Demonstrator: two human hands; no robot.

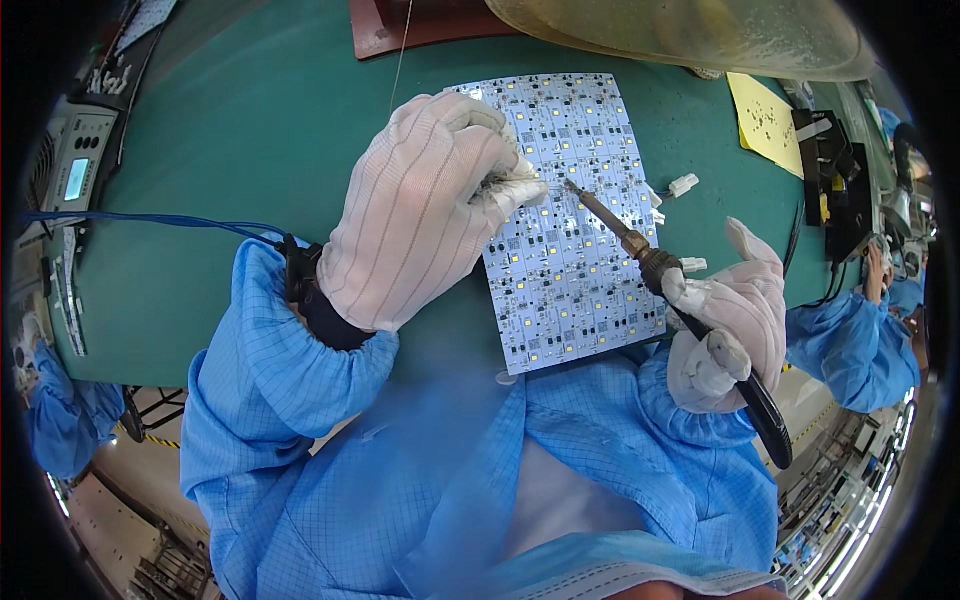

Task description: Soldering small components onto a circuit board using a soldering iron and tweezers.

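Note:
A white circuit board panel point(575, 300), covered with rows of small yellowish and dark parts, lies on the green mat. My right hand point(735, 320), in a whitish striped glove, is wrapped round the black handle of a soldering iron point(630, 243). The iron's tip points up and left at the panel's upper middle. My left hand point(425, 200), gloved too, reaches over the panel's left edge with thumb and fingers pinched close to that tip. A thin solder wire point(403, 55) comes down from above to this hand; its end between the fingers is mostly hidden.
White connectors point(684, 185) on short leads stick out at the panel's right edge. A translucent curved cover point(700, 35) hangs over the far side. Blue cords point(150, 217) run from my left wrist strap point(303, 268). Yellow paper point(765, 120) and a black holder point(838, 190) stand right. Co-workers sit at both sides.

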